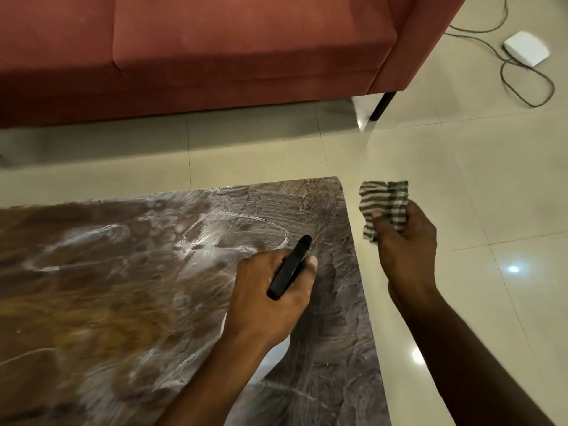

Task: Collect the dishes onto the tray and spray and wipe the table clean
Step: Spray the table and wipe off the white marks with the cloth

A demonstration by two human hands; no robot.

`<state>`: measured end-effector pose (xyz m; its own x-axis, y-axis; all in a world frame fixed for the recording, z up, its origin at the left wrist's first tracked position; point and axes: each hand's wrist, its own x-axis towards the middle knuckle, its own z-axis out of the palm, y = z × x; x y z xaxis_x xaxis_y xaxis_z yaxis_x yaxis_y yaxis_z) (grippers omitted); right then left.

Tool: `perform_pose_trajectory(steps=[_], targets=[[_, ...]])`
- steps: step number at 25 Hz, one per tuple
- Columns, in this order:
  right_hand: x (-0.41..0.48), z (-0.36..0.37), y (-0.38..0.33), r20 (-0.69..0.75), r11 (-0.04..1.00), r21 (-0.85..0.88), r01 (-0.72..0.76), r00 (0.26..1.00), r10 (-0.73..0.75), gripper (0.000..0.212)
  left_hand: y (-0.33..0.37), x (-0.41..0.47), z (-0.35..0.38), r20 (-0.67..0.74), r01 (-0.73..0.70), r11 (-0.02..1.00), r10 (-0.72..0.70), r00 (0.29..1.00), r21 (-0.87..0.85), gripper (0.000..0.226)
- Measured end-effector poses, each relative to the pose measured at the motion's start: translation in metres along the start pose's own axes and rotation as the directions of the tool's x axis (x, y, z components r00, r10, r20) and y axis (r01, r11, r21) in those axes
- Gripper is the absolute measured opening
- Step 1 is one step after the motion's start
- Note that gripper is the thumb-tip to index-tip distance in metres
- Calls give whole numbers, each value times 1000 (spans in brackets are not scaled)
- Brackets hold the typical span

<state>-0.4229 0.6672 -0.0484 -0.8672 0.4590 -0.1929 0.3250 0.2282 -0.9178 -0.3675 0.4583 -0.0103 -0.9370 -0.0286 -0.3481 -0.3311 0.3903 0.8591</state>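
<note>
2 hands busy, spray step on wet-streaked worktop (pixel 153 287).
Left hand (pixel 270 299) wrapped around black spray bottle (pixel 289 267), nozzle over right corner; right hand (pixel 405 238) pinches striped cloth (pixel 384 204) off the edge above the floor. Best: mist dry corner, then wipe overlapping strokes.

Your left hand (pixel 270 290) reaches forward, fingers curled tight round black sprayer (pixel 289 269). Your right hand (pixel 405 238) raised further right, pinching bunched striped cloth (pixel 384 204).
</note>
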Motion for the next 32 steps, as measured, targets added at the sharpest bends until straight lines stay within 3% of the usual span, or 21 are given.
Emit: perform_pose_trajectory(steps=[4, 7, 9, 12, 13, 14, 16, 17, 18, 19, 22, 23, 24, 27, 28, 32], targets=[[48, 30, 2, 97, 938, -262, 226, 973, -208, 43, 0, -2, -8, 90, 67, 995, -60, 994, -79, 31], [57, 67, 7, 399, 788, -458, 410, 888, -230, 62, -1, -9, -19, 90, 57, 992, -47, 995, -109, 26], [36, 72, 19, 610, 591, -543, 597, 764, -212, 71, -2, -13, -25, 74, 62, 989, -52, 996, -134, 20], [3, 34, 31, 862, 361, -333, 871, 437, -258, 76, -3, -15, -34, 73, 131, 970, -118, 990, -203, 14], [11, 22, 34, 872, 339, -303, 891, 403, -278, 75, -3, -15, -35, 81, 159, 961, -144, 986, -227, 13], [24, 19, 31, 841, 345, -346, 872, 452, -299, 73, -4, -14, -36, 90, 179, 953, -161, 983, -243, 14], [56, 39, 14, 680, 473, -548, 690, 697, -228, 67, -6, -17, -34, 106, 179, 962, -159, 982, -208, 24], [64, 57, 3, 618, 544, -599, 588, 771, -152, 65, -7, -19, -33, 109, 165, 971, -148, 983, -175, 28], [61, 74, -5, 617, 563, -606, 562, 779, -113, 64, -7, -23, -32, 111, 156, 976, -140, 984, -149, 30], [51, 87, -8, 672, 554, -568, 609, 731, -115, 64, -9, -26, -31, 107, 150, 980, -136, 985, -132, 30], [6, 62, 11, 921, 462, -272, 844, 368, -130, 69, -16, -36, -30, 98, 138, 986, -129, 987, -97, 35], [3, 41, 22, 939, 459, -214, 862, 311, -146, 69, -18, -39, -29, 110, 129, 990, -122, 986, -64, 42], [6, 23, 28, 930, 474, -219, 853, 329, -162, 69, -19, -42, -27, 126, 125, 992, -120, 985, -28, 48], [40, 4, 24, 791, 631, -379, 677, 591, -160, 68, -25, -49, -18, 137, 124, 992, -128, 982, 36, 51], [48, 6, 20, 763, 671, -408, 619, 635, -122, 68, -27, -53, -15, 128, 134, 990, -138, 982, 41, 51], [56, 11, 6, 750, 818, -358, 451, 660, -35, 60, -37, -67, -2, 79, 202, 979, -203, 976, 12, 49]])
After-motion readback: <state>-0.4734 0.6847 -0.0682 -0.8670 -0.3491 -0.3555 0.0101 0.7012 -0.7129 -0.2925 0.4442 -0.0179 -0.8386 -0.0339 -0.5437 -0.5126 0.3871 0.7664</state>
